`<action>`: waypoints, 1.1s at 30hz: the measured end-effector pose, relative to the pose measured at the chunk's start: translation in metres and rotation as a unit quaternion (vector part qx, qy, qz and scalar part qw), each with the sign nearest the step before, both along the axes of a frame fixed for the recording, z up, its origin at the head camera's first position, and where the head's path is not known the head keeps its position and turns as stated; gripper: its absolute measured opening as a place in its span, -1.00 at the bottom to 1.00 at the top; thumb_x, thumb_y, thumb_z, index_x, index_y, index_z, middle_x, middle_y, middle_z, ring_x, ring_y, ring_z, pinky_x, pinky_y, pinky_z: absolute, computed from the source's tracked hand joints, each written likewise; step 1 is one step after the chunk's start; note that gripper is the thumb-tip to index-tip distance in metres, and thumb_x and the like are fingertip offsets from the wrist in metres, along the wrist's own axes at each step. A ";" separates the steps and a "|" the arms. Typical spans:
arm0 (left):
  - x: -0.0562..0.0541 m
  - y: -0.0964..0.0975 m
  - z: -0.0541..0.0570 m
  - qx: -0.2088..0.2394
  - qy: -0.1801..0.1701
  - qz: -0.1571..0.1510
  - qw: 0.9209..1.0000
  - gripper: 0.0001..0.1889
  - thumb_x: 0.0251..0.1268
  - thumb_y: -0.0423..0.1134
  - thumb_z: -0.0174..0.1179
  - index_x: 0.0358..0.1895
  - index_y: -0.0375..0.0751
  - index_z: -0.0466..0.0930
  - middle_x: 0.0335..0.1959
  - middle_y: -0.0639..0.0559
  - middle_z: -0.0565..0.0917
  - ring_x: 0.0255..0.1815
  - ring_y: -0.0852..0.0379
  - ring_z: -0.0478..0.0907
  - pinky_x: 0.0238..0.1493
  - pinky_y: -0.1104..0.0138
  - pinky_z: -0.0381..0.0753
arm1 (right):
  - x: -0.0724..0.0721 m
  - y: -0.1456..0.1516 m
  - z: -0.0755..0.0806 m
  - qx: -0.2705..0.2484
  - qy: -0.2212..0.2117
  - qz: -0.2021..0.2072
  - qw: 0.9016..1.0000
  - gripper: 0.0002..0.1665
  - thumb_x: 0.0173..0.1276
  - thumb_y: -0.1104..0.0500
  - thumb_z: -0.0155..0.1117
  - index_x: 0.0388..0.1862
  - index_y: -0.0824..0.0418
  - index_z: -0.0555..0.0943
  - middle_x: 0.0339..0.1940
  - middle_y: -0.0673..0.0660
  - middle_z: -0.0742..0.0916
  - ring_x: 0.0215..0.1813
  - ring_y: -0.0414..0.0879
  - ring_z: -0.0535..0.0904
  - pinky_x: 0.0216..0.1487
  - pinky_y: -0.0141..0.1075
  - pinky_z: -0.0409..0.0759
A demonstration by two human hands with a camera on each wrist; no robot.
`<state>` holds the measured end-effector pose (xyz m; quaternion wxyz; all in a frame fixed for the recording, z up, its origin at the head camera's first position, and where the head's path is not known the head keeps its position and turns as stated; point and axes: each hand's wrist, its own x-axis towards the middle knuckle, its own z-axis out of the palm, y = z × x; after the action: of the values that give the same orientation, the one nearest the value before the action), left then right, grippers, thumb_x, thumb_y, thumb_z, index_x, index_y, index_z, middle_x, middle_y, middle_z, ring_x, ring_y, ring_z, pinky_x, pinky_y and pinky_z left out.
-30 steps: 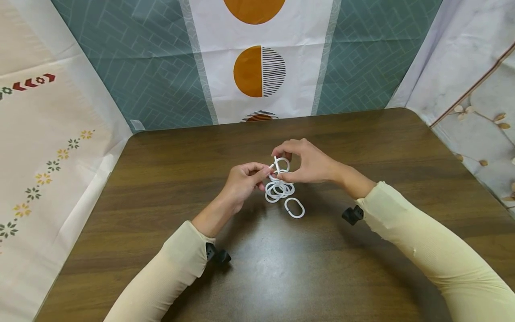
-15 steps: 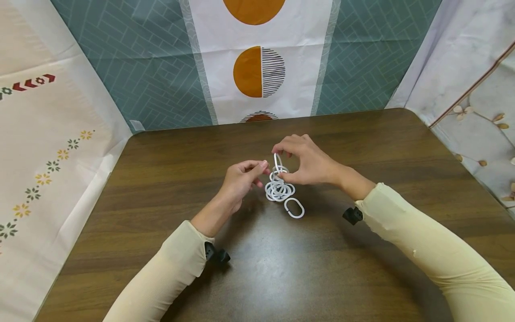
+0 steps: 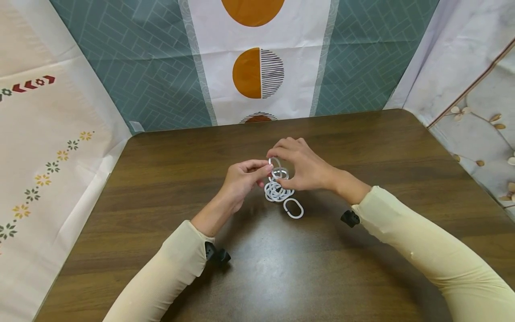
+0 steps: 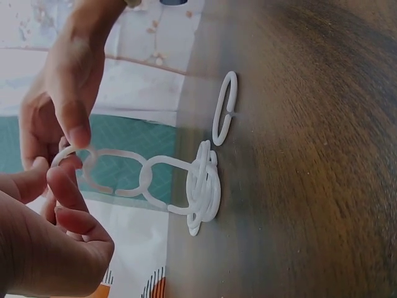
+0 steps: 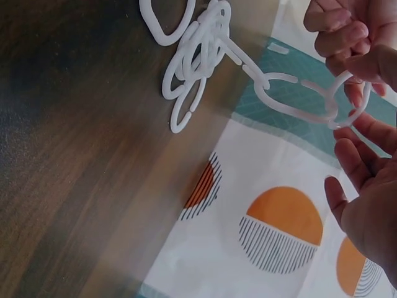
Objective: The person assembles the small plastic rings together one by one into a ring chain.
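White plastic oval C-links are joined into a chain. Its lower part lies heaped [image 3: 277,193] on the table, and a few links rise from it to the hands. My left hand [image 3: 243,183] pinches the side of the top link [image 4: 61,152] between thumb and fingers. On the other side, my right hand [image 3: 307,166] spans that link, fingertips at one end and thumb towards the other. In the left wrist view two hanging links, the upper one [image 4: 121,153] and the lower one [image 4: 167,159], show gaps in their sides. Fingers partly hide the top link.
One loose link [image 3: 301,211] lies on the brown wooden table [image 3: 257,268] just in front of the heap. Patterned cloths hang behind [image 3: 161,67] and at both sides. Small black cameras are strapped at the left wrist [image 3: 217,254] and right wrist [image 3: 350,218].
My left fingers came off the links half a second ago, and now pinch the top link. My right hand has shifted slightly left with that link. The loose link stays put.
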<state>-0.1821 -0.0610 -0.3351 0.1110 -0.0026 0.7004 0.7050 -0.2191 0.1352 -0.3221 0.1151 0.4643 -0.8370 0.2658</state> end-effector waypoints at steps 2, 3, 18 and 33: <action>0.000 0.001 -0.001 0.005 0.001 0.001 1.000 -0.77 0.21 -0.24 0.33 -0.12 -0.29 0.68 -0.41 0.05 0.66 -0.57 0.19 0.49 -0.38 0.38 0.47 | 0.001 -0.001 0.000 0.005 0.013 0.001 1.000 -0.42 -0.05 0.14 0.52 0.01 0.19 0.56 -0.07 0.08 0.57 -0.05 -0.04 0.38 -0.07 -0.10 0.23; 0.000 0.001 -0.001 0.007 0.003 0.001 1.000 -0.78 0.21 -0.26 0.33 -0.13 -0.31 0.68 -0.41 0.06 0.66 -0.56 0.19 0.49 -0.38 0.39 0.49 | 0.002 -0.002 0.000 0.007 0.020 0.000 1.000 -0.42 -0.04 0.15 0.52 0.01 0.18 0.56 -0.07 0.08 0.56 -0.06 -0.04 0.37 -0.07 -0.09 0.23; -0.002 -0.002 -0.005 0.013 0.025 0.055 0.998 -0.75 0.20 -0.33 0.33 -0.08 -0.37 0.66 -0.27 0.05 0.73 -0.47 0.25 0.52 -0.42 0.44 0.51 | 0.004 0.030 -0.006 -0.060 -0.008 -0.053 0.997 -0.22 -0.10 0.22 0.64 0.17 0.19 0.54 0.04 0.03 0.59 0.11 -0.07 0.41 0.03 -0.10 0.20; -0.002 -0.001 -0.004 0.024 0.025 0.062 0.998 -0.70 0.21 -0.36 0.31 -0.03 -0.46 0.61 -0.24 0.03 0.73 -0.47 0.27 0.52 -0.47 0.49 0.49 | 0.011 0.051 -0.020 -0.003 -0.071 -0.045 0.996 -0.33 -0.05 0.14 0.61 0.10 0.14 0.58 -0.04 0.00 0.64 0.04 -0.05 0.44 -0.02 -0.09 0.21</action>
<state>-0.1838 -0.0623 -0.3388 0.0499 -0.0254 0.6845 0.7269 -0.2085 0.1862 -0.3421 0.0681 0.4060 -0.8623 0.2950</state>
